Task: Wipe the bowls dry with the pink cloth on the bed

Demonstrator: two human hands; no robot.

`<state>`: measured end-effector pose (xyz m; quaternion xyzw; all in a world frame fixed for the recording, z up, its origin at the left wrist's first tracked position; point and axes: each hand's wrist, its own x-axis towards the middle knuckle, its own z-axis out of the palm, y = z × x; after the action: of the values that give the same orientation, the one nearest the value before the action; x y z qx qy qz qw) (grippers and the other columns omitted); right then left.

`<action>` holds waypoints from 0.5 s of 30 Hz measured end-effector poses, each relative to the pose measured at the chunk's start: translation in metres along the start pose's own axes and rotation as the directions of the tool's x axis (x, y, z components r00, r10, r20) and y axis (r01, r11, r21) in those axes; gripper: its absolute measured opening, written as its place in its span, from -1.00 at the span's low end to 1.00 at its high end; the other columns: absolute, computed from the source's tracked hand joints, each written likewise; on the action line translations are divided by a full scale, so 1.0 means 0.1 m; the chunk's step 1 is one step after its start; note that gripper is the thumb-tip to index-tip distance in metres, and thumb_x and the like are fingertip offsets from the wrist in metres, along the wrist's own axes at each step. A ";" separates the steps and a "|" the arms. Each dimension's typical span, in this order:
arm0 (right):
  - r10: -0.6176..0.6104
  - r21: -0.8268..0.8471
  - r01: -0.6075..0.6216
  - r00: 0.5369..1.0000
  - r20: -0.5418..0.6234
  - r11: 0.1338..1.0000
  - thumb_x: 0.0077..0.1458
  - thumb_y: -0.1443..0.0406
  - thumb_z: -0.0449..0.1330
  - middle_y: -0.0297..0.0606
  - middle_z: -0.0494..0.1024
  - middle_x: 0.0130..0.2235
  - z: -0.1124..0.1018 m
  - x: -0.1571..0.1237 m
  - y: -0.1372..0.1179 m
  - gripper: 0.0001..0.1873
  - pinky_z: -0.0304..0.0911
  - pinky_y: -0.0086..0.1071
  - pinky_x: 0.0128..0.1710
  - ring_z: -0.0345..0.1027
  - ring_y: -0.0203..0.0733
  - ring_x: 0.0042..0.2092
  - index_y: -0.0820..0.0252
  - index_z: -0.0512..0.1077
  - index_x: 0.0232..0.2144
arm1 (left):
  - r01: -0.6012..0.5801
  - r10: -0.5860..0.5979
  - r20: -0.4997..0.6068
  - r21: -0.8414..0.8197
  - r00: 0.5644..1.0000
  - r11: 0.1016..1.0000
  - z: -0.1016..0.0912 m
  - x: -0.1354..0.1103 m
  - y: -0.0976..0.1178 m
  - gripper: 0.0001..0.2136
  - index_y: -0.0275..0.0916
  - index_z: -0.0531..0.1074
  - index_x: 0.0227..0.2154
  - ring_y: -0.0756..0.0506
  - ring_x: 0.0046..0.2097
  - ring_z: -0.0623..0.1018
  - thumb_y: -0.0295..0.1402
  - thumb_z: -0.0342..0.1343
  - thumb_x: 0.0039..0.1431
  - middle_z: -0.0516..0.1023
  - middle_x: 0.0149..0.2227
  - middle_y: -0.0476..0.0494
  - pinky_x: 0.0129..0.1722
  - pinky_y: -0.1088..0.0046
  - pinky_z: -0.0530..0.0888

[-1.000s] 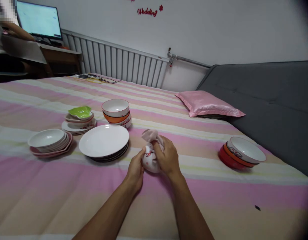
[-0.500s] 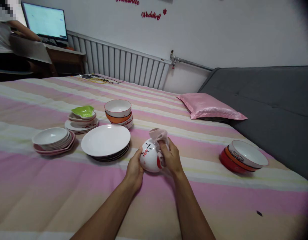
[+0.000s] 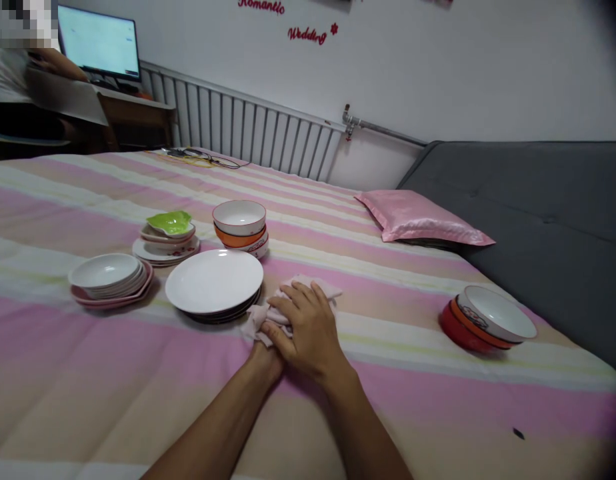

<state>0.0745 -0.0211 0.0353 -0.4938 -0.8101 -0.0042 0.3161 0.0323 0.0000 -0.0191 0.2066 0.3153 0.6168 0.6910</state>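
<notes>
My right hand [image 3: 304,328] lies palm down over a pale pink cloth [image 3: 257,319], fingers curved across it and pressing on it. The cloth bulges beneath the palm; the small white bowl with red marks seen earlier is hidden under it. My left hand [image 3: 266,352] is tucked below the right one; only its wrist and the heel of the hand show, and its fingers are covered. Both hands rest on the pink striped bedspread [image 3: 113,373], just right of a stack of white plates [image 3: 213,281].
Stacked orange-and-white bowls [image 3: 239,225], a green leaf dish [image 3: 171,222] on small plates, and shallow bowls [image 3: 106,275] sit to the left. Tilted red and orange bowls [image 3: 488,317] lie right. A pink pillow [image 3: 423,217] and a grey sofa [image 3: 548,200] are behind. Another person [image 3: 18,73] sits far left by a monitor [image 3: 99,44].
The bowl was held up and rubbed with the cloth; now my right hand has come down flat over the cloth, which covers the bowl and my left fingers.
</notes>
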 end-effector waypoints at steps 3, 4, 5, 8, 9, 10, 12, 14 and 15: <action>0.072 -0.018 -0.074 0.994 -0.077 0.997 0.15 0.10 0.15 -0.18 0.48 0.08 -0.03 0.01 0.08 -0.66 -0.10 -0.05 0.24 0.23 0.03 0.15 0.09 0.49 -0.08 | 0.059 -0.059 0.005 -0.017 0.998 0.998 -0.15 0.00 0.19 -0.74 -0.21 0.50 -0.30 -0.16 -0.14 0.54 -0.13 0.17 0.03 0.58 -0.28 -0.12 -0.12 0.35 0.47; 0.109 -0.014 -0.111 0.988 -0.114 0.994 0.15 0.11 0.15 -0.17 0.48 0.07 -0.05 0.02 0.11 -0.67 -0.05 -0.06 0.21 0.24 0.03 0.13 0.10 0.49 -0.10 | 0.090 -0.090 0.008 -0.003 0.996 0.996 -0.18 0.00 0.23 -0.77 -0.24 0.50 -0.34 -0.15 -0.18 0.54 -0.18 0.18 0.00 0.59 -0.32 -0.12 -0.17 0.37 0.47; 0.148 0.001 -0.149 0.978 -0.149 0.989 0.14 0.12 0.15 -0.16 0.50 0.05 -0.06 0.02 0.14 -0.68 0.00 -0.08 0.18 0.26 0.03 0.11 0.11 0.50 -0.11 | 0.111 -0.111 0.012 0.013 0.994 0.994 -0.19 -0.01 0.25 -0.79 -0.26 0.50 -0.37 -0.14 -0.21 0.55 -0.23 0.18 -0.03 0.59 -0.35 -0.12 -0.21 0.40 0.47; 0.258 0.095 -0.243 0.944 -0.204 0.965 0.15 0.12 0.13 -0.16 0.55 -0.03 -0.12 0.02 0.24 -0.69 0.11 -0.14 0.09 0.32 0.01 0.04 0.12 0.51 -0.15 | 0.108 -0.111 0.042 0.081 0.993 0.991 -0.15 -0.03 0.24 -0.79 -0.31 0.52 -0.41 -0.12 -0.28 0.54 -0.27 0.19 -0.07 0.59 -0.41 -0.11 -0.29 0.45 0.43; 0.290 0.131 -0.267 0.934 -0.209 0.955 0.16 0.11 0.11 -0.17 0.56 -0.06 -0.13 0.02 0.27 -0.69 0.13 -0.16 0.06 0.34 0.00 0.02 0.13 0.51 -0.15 | 0.097 -0.103 0.051 0.103 0.993 0.990 -0.13 -0.03 0.23 -0.78 -0.32 0.52 -0.40 -0.11 -0.30 0.54 -0.26 0.20 -0.08 0.60 -0.42 -0.10 -0.31 0.46 0.41; 0.316 0.165 -0.286 0.925 -0.209 0.944 0.17 0.10 0.10 -0.17 0.57 -0.08 -0.15 0.02 0.30 -0.68 0.15 -0.18 0.03 0.35 -0.01 -0.01 0.13 0.51 -0.16 | 0.091 -0.099 0.056 0.122 0.994 0.988 -0.11 -0.04 0.23 -0.76 -0.32 0.53 -0.40 -0.10 -0.33 0.53 -0.25 0.21 -0.08 0.60 -0.42 -0.10 -0.32 0.47 0.40; 0.356 0.232 -0.310 0.913 -0.197 0.922 0.20 0.07 0.06 -0.20 0.58 -0.14 -0.17 0.02 0.34 -0.66 0.18 -0.24 -0.05 0.38 -0.04 -0.07 0.12 0.50 -0.19 | 0.096 -0.105 0.055 0.145 0.993 0.985 -0.08 -0.05 0.24 -0.73 -0.32 0.54 -0.39 -0.08 -0.37 0.52 -0.21 0.23 -0.09 0.60 -0.43 -0.08 -0.34 0.48 0.38; 0.396 0.297 -0.335 0.902 -0.174 0.894 0.21 0.04 0.03 -0.24 0.58 -0.21 -0.18 0.02 0.38 -0.65 0.20 -0.31 -0.16 0.39 -0.10 -0.16 0.10 0.50 -0.24 | 0.113 -0.120 0.045 0.136 0.992 0.984 -0.07 -0.06 0.25 -0.71 -0.32 0.55 -0.39 -0.06 -0.40 0.51 -0.18 0.25 -0.10 0.60 -0.43 -0.07 -0.35 0.48 0.38; 0.420 0.328 -0.352 0.893 -0.163 0.877 0.21 0.03 0.02 -0.25 0.58 -0.25 -0.18 0.02 0.39 -0.63 0.20 -0.35 -0.22 0.39 -0.12 -0.21 0.10 0.50 -0.26 | 0.119 -0.125 0.042 0.130 0.991 0.984 -0.07 -0.06 0.26 -0.70 -0.32 0.54 -0.39 -0.06 -0.41 0.51 -0.16 0.25 -0.10 0.60 -0.43 -0.07 -0.36 0.48 0.37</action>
<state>0.1144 -0.0048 0.0390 -0.5906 -0.6442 0.1211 0.4706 0.0081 -0.0026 -0.0056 0.2459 0.3488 0.5465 0.7205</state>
